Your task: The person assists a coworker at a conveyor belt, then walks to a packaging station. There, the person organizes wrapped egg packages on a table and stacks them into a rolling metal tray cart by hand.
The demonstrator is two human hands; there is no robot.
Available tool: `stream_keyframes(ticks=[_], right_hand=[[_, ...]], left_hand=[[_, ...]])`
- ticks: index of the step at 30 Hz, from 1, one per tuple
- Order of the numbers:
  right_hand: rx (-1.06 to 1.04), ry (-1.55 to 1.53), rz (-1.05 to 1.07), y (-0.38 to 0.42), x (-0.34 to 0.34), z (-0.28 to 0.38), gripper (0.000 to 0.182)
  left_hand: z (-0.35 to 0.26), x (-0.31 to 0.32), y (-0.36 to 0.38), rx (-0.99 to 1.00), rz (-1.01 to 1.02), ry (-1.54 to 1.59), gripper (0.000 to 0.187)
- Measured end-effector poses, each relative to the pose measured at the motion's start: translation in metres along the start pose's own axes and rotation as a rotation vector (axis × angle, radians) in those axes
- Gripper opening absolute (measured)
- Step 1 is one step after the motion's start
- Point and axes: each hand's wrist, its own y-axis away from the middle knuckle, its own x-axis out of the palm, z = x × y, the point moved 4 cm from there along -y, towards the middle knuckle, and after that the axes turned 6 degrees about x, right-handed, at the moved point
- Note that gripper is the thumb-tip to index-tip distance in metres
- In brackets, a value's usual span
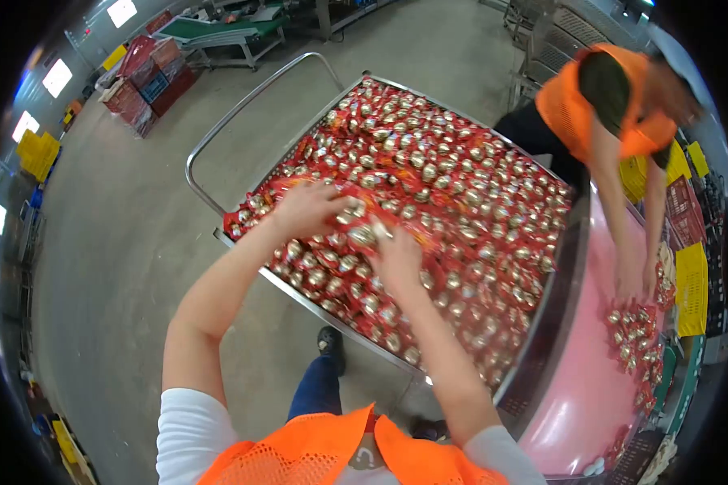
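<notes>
A metal cart (323, 309) holds a broad layer of red packets with shiny gold, round pieces (469, 174). Over its left part, my left hand (309, 210) is closed on a red packet, fingers bent toward the middle. To the right of it, my right hand (396, 255) pinches the same red packaging beside a gold piece. The packet (364, 206) spans the space between both hands, just above the other packets.
A co-worker in an orange vest (562, 101) leans over a pink surface (570, 364) at the right, hands on more red packets (635, 331). A curved metal handle (243, 105) rises from the cart's left end. Yellow crates (692, 289) stand far right.
</notes>
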Motion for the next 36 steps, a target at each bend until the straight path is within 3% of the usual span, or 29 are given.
stream_keyframes(ticks=[4,8,12,15,18,22,27,30,32,33,34,35,36], right_hand=[[0.002,-0.052,0.037,-0.112,0.108,0.089,0.079],[0.094,0.001,0.134,-0.146,0.189,0.102,0.079],[0.235,0.041,0.407,-0.156,0.204,0.095,0.082],[0.306,-0.065,0.738,-0.168,0.189,0.101,0.102],[0.318,-0.102,0.518,-0.17,0.206,0.097,0.087],[0.354,-0.009,0.569,-0.169,0.2,0.108,0.079],[0.343,0.011,0.405,-0.167,0.206,0.11,0.071],[0.366,0.041,0.573,-0.157,0.199,0.111,0.081],[0.355,-0.064,0.505,-0.157,0.197,0.11,0.083],[0.379,-0.103,0.59,-0.158,0.182,0.111,0.084],[0.378,-0.178,0.557,-0.157,0.2,0.107,0.087],[0.322,-0.225,0.626,-0.151,0.188,0.103,0.09],[0.24,-0.25,0.562,-0.138,0.174,0.098,0.092]], left_hand=[[0.158,0.052,0.047,-0.036,0.014,-0.112,0.066],[0.223,0.144,0.057,-0.068,0.162,0.012,0.065],[0.233,0.194,0.057,-0.077,0.127,0.129,0.064],[0.241,0.199,0.05,-0.053,0.224,0.227,0.065],[0.24,0.199,0.054,-0.031,0.188,0.277,0.068],[0.226,0.184,0.053,-0.092,0.177,0.257,0.07],[0.225,0.2,0.041,-0.155,0.116,0.215,0.055],[0.22,0.199,0.055,-0.063,-0.012,0.236,0.054],[0.219,0.206,0.051,-0.102,0.077,0.272,0.052],[0.223,0.217,0.055,-0.033,-0.037,0.22,0.052],[0.229,0.227,0.057,0.007,0.025,0.169,0.055],[0.218,0.203,0.053,0.02,0.144,0.147,0.06],[0.217,0.199,0.056,0.048,0.149,0.01,0.061]])
